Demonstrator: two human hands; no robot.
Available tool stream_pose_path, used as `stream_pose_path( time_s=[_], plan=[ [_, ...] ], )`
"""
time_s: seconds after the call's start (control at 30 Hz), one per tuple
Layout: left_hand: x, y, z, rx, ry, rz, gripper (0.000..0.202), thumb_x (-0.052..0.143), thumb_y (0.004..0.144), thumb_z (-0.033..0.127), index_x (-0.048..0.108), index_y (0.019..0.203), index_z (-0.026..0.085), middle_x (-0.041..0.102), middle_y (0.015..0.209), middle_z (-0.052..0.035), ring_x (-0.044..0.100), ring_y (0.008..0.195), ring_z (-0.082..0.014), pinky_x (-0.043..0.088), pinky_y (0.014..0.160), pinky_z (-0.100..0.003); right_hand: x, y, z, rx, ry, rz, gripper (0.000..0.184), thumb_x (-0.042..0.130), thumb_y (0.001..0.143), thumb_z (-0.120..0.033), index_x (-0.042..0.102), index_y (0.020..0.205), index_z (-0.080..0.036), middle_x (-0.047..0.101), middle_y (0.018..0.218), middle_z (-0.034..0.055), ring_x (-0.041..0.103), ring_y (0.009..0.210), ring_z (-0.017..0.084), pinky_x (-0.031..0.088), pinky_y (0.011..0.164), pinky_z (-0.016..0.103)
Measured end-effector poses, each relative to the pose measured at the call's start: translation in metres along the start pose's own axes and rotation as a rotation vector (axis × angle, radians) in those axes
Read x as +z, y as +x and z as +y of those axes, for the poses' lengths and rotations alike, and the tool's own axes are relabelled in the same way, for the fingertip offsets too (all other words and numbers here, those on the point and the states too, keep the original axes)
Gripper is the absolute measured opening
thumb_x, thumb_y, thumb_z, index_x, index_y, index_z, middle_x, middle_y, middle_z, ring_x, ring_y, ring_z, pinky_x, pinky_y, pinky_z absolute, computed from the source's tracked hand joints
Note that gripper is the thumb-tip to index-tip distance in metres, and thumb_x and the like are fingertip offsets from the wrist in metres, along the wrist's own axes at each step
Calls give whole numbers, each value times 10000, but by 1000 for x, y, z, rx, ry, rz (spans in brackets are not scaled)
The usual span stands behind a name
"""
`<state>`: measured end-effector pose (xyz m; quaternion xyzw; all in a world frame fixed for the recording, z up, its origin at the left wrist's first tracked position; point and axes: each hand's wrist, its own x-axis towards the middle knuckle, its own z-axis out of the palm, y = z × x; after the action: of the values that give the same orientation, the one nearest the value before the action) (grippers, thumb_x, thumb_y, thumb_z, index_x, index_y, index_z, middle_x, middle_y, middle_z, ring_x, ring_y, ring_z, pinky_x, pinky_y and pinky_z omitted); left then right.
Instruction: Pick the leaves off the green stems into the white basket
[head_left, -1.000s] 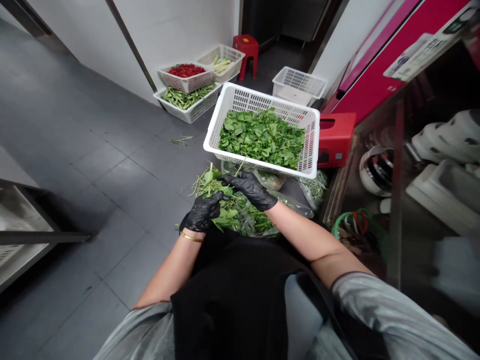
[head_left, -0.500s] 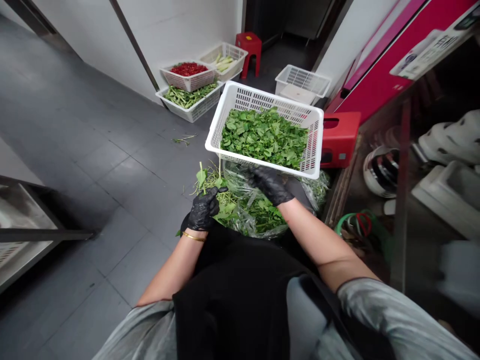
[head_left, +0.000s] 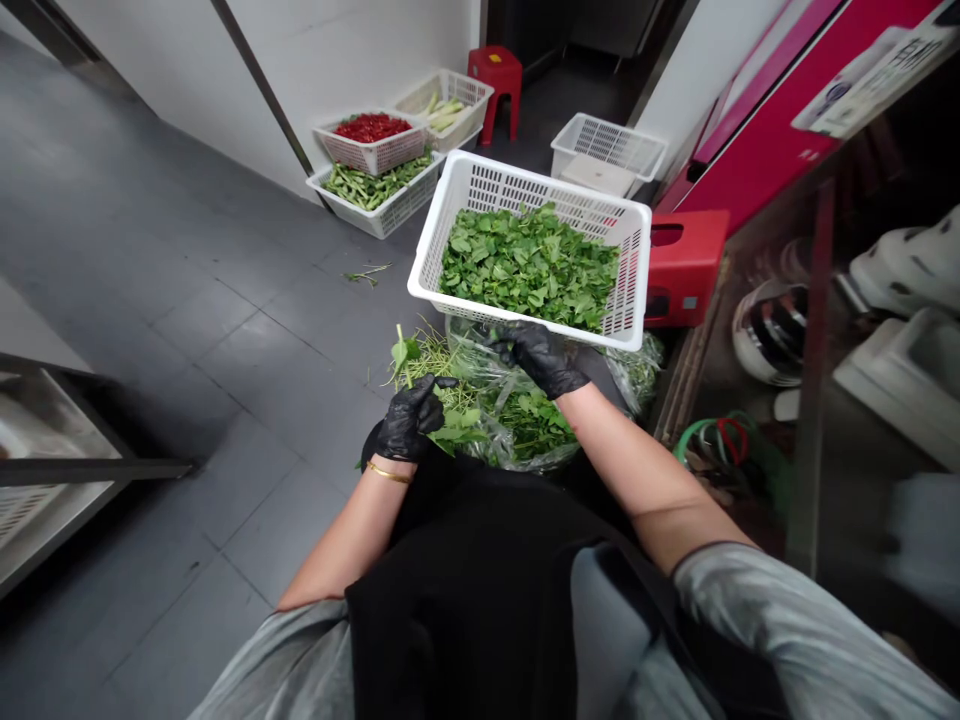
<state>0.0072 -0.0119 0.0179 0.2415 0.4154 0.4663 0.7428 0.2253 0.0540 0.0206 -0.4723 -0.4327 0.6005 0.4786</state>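
Observation:
Both hands wear black gloves. My left hand [head_left: 409, 418] is closed around a leafy green sprig [head_left: 406, 353] that stands up from the fist. My right hand [head_left: 538, 357] reaches forward just under the near rim of a white plastic basket [head_left: 431, 240] full of picked green leaves [head_left: 529, 265]; its fingers curl over a clear plastic bag of greens [head_left: 510, 420], and what they grip is hidden. A heap of bare stems [head_left: 435, 355] lies on the floor below my left hand.
Three white baskets hold green beans [head_left: 373, 187], red chillies [head_left: 372, 127] and pale stalks [head_left: 442, 110] by the far wall. An empty white basket [head_left: 606, 150] and two red stools [head_left: 681, 265] stand behind. A metal shelf [head_left: 52, 470] is at left, shelving with helmets at right.
My right hand left the sprig and moved forward and right, ending beneath the basket rim. My left hand kept hold of the sprig and stayed nearly still.

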Motion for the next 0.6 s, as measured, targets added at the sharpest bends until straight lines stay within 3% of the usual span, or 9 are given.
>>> stream_pose_path(
  time_s=[0.13, 0.27, 0.4, 0.5, 0.6],
  plan=[
    [9, 7, -7, -51, -117, -38, 312, 791, 798, 380, 597, 702, 156, 297, 397, 113, 229, 332, -36, 232, 370, -175, 28, -18, 7, 96, -18, -181, 335, 819, 645, -461, 703, 680, -149, 675, 611, 18, 528, 510, 101, 424, 503, 237],
    [14, 10, -17, -73, -1, 28, 454, 850, 738, 408, 467, 632, 189, 339, 407, 107, 278, 334, -38, 218, 365, -181, 45, -20, 11, 107, -40, -241, 376, 818, 648, -503, 692, 668, -149, 650, 594, 3, 494, 503, 89, 395, 486, 229],
    [8, 12, -10, 64, 131, 151, 394, 883, 663, 441, 628, 753, 153, 327, 417, 122, 272, 352, -33, 178, 380, -189, 33, -11, 4, 99, -251, -248, 369, 789, 696, -509, 694, 654, -155, 588, 524, -11, 460, 460, 86, 349, 458, 234],
    [4, 14, -4, 123, 133, 122, 414, 882, 641, 437, 720, 864, 128, 324, 428, 124, 247, 371, -30, 156, 402, -204, 30, -16, -7, 88, -507, -391, 321, 797, 701, -469, 728, 664, -158, 595, 530, -1, 475, 490, 104, 354, 490, 248],
    [6, 11, -11, 135, 113, 77, 389, 907, 585, 421, 715, 737, 119, 394, 451, 91, 286, 393, -31, 153, 417, -223, 34, -33, -10, 97, -603, -443, 339, 806, 683, -494, 713, 637, -171, 617, 567, 13, 488, 518, 122, 358, 498, 260]
  ],
)
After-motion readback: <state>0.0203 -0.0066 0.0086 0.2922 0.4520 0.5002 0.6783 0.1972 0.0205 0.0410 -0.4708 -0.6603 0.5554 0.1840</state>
